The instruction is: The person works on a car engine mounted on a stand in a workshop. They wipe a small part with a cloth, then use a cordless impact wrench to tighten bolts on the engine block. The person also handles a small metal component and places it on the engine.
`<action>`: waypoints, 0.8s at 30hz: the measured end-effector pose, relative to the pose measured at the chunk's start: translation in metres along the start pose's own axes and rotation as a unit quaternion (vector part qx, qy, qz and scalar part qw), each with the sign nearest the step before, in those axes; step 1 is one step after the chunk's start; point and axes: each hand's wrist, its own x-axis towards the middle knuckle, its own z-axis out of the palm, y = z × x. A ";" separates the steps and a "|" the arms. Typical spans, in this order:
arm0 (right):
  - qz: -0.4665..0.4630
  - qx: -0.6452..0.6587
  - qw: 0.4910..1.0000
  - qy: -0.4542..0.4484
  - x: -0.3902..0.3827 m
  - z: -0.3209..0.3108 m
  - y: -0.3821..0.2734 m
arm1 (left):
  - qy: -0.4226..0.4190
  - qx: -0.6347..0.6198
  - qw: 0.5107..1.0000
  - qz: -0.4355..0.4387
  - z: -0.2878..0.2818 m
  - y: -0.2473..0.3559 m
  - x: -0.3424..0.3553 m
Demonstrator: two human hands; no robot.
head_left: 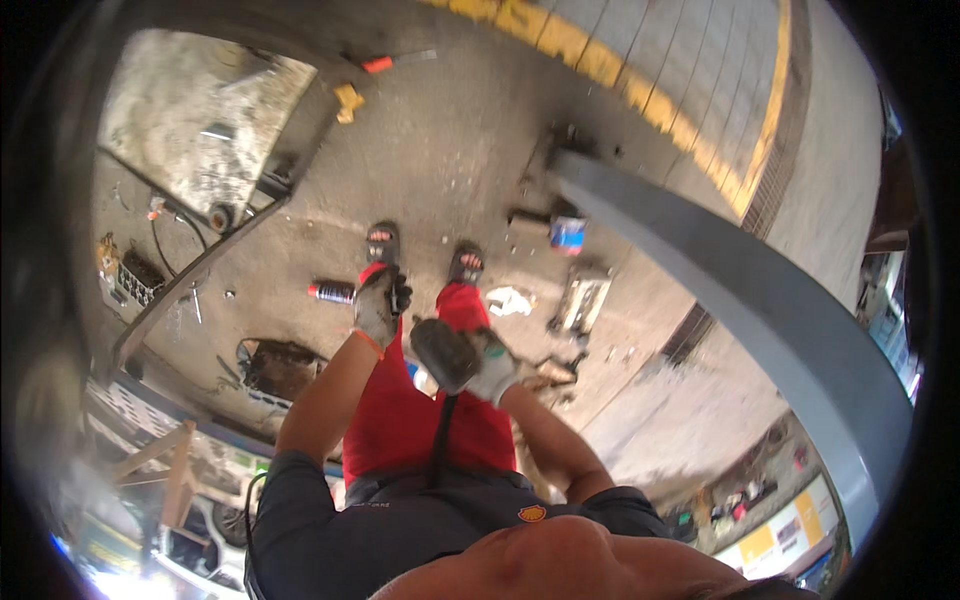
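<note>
My left hand (pixel 377 311), in a soiled grey work glove with an orange cuff, is closed on a small black part (pixel 400 294) above my left leg. My right hand (pixel 490 368), in a light grey glove, grips a dark grey, rounded blocky object (pixel 443 352) over my red trousers; a black strip hangs down below it, and I cannot tell whether it is a handle. The two hands are apart. Beyond them, my sandaled feet stand on stained concrete (pixel 440 140). A spray can (pixel 331 292) lies on the floor left of my left foot.
A grey steel column (pixel 740 290) slants along my right, beside a blue-labelled can (pixel 567 234) and metal parts (pixel 580 300). A dark bent frame (pixel 230 232), a stained board (pixel 200 120) and a black pan (pixel 278 370) are left. An orange-handled tool (pixel 378 64) and yellow-edged platform (pixel 600 55) lie ahead.
</note>
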 end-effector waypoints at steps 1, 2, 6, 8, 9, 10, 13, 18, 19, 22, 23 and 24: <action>0.004 0.027 1.000 0.010 -0.023 -0.002 -0.018 | 0.021 0.020 1.000 0.011 0.002 0.000 -0.018; 0.006 0.059 0.998 0.014 -0.042 -0.004 -0.037 | 0.015 0.017 0.999 0.036 0.010 0.008 -0.041; -0.127 -0.094 0.987 -0.021 -0.088 -0.027 -0.111 | 0.077 0.036 0.989 0.123 0.011 0.039 -0.172; -0.165 -0.103 0.981 -0.012 -0.097 -0.032 -0.158 | 0.088 0.063 0.974 0.197 -0.007 0.064 -0.226; -0.184 -0.131 0.973 -0.039 -0.102 -0.027 -0.176 | 0.058 -0.031 0.975 0.214 -0.046 0.053 -0.234; -0.181 -0.148 0.972 -0.030 -0.106 -0.020 -0.196 | 0.052 -0.039 0.974 0.218 -0.052 0.067 -0.258; -0.255 -0.250 0.934 -0.033 -0.116 -0.006 -0.258 | 0.124 -0.114 0.951 0.259 -0.100 0.069 -0.327; -0.321 -0.393 0.853 -0.124 -0.104 0.062 -0.386 | 0.259 -0.289 0.862 0.325 -0.211 0.062 -0.414; -0.337 -0.418 0.831 -0.146 -0.112 0.078 -0.419 | 0.257 -0.319 0.846 0.341 -0.246 0.051 -0.409; -0.371 -0.514 0.748 -0.194 -0.084 0.155 -0.472 | 0.259 -0.468 0.765 0.359 -0.327 0.041 -0.427; -0.376 -0.533 0.728 -0.210 -0.078 0.184 -0.491 | 0.282 -0.476 0.749 0.364 -0.357 0.035 -0.433; -0.382 -0.549 0.709 -0.223 -0.072 0.215 -0.514 | 0.304 -0.481 0.735 0.370 -0.391 0.031 -0.437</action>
